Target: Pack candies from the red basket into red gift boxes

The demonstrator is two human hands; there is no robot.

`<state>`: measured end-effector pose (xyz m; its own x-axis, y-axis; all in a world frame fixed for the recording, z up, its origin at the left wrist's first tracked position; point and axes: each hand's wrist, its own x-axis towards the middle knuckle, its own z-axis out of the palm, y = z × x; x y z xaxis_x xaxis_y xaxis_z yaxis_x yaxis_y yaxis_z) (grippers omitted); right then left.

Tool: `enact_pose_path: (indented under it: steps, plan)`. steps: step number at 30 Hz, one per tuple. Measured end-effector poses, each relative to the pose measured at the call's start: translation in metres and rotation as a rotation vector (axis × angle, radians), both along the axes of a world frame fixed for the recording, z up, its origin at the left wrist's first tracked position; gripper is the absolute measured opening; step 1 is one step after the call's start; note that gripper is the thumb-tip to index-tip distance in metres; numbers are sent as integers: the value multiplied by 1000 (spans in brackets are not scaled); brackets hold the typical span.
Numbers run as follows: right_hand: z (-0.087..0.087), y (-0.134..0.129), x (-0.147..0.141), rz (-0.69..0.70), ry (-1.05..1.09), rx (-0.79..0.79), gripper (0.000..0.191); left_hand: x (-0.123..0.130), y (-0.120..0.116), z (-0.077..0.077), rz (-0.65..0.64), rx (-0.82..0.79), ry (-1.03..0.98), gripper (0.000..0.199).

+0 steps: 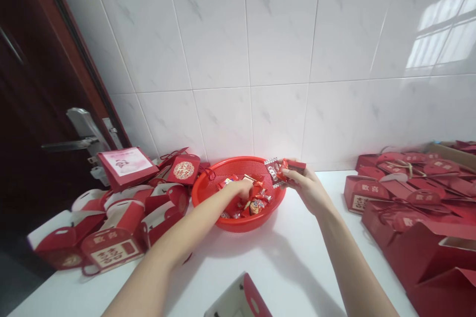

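Sweets seemed to be in the course of being gathered by hand from a red mesh basket on the white surface. The right hand had its grip clamped on a few brown and red packets at the basket's right rim. The left hand reached in among the loose wrapped sweets; its fingertips were hidden, so whether that grip was apart or together could not be told. Adding another probably called for a light pinch, with the right grip kept firm. An open red gift box stood nearest the person.
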<state>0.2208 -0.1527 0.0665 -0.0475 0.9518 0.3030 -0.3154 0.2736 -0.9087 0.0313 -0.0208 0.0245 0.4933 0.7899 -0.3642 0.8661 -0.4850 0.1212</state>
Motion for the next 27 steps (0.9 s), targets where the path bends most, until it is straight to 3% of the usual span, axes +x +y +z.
enact_pose_path:
  steps: [6, 13, 18, 24, 27]
  plan:
    - [3, -3, 1, -2, -8, -12, 35, -5, -1, 6, 32, 26, -35, 23]
    - [8, -9, 4, 1, -24, 15, 35, -31, -16, 33, 9, 61, -297, 11]
    - [16, -20, -2, 31, -43, 42, 31, -55, -55, 52, 3, 44, -502, 15]
    - [21, -31, -9, 82, -90, 72, 29, -74, -123, 66, -41, -136, -1022, 20]
    - [22, -37, -12, 124, -153, 101, 26, -79, -157, 69, -20, -162, -1093, 22]
